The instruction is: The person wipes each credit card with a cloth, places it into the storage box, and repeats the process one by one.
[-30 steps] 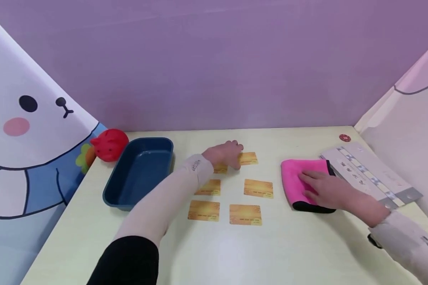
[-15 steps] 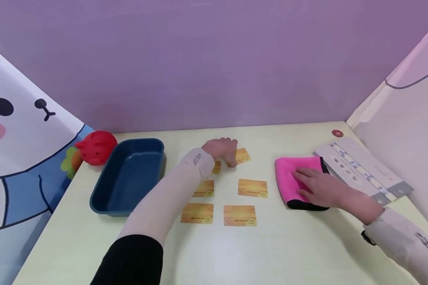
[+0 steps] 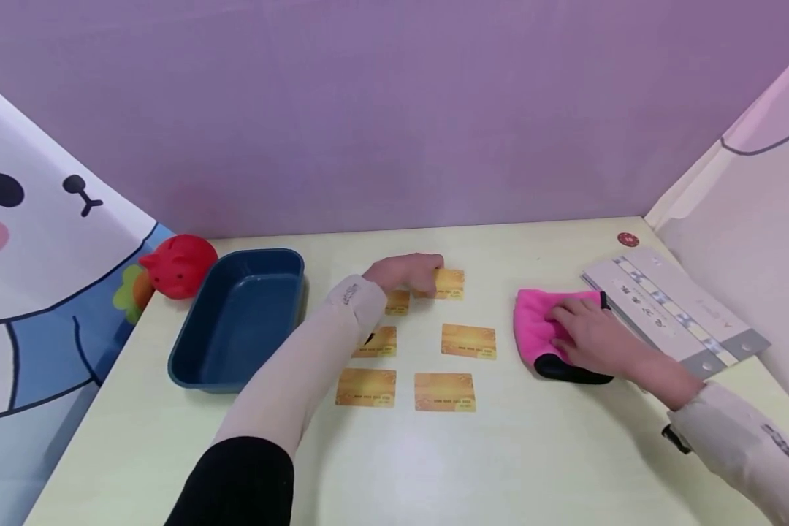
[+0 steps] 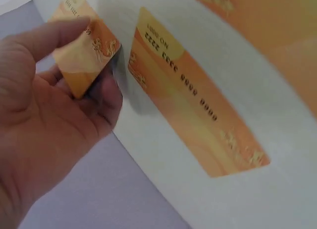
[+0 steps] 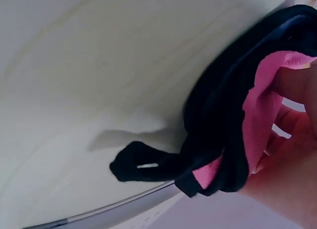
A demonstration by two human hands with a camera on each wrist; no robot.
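Note:
At the back of the table, my left hand (image 3: 408, 272) pinches a gold bank card (image 4: 84, 50), thumb on its face and fingers behind. In the left wrist view that card tilts up off the table beside a flat-lying bank card (image 4: 193, 105). Several more gold cards lie in loose rows nearer me, among them one at the front right (image 3: 445, 392) and one in the middle right (image 3: 468, 341). My right hand (image 3: 595, 336) grips a pink cloth (image 3: 531, 321) with black edging. The cloth bunches up under those fingers, and a black loop (image 5: 143, 162) hangs from its trim.
An empty blue tray (image 3: 243, 329) stands at the left, with a red piggy bank (image 3: 180, 267) behind its outer side. Right of the cloth lies a flat grey box or booklet (image 3: 677, 310). A red chip (image 3: 627, 239) sits in the back right corner, near the purple wall.
My left fingers have closed on the back right card, which now sits pinched. My right hand, earlier laid flat on the pink cloth, has gathered it into folds.

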